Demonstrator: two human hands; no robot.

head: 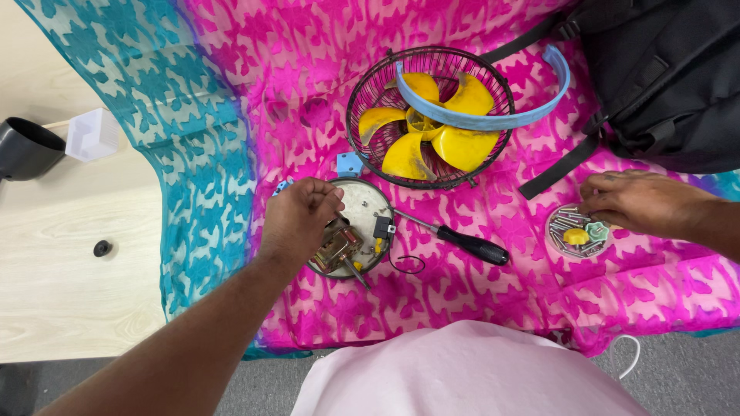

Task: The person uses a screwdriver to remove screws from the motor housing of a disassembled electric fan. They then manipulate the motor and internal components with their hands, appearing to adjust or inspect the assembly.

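My left hand (299, 218) grips the left rim of a round fan motor base (364, 212) that lies open, showing a copper-wound motor and wiring. My right hand (644, 202) reaches into a small round dish (576, 231) of screws and small yellow and green parts, fingertips on the screws. A black-handled screwdriver (462, 240) lies between the two hands, its tip toward the motor base. Behind them sits a black wire fan grille (428, 115) with a yellow fan blade (432, 127) in it and a light-blue plastic ring (493, 115) resting across it.
Everything lies on a pink and teal patterned cloth (293, 69) over a pale wooden table (69, 270). A black backpack (663, 69) is at the back right. A black funnel-shaped part (27, 146), a small clear box (92, 132) and a black knob (102, 248) lie at left.
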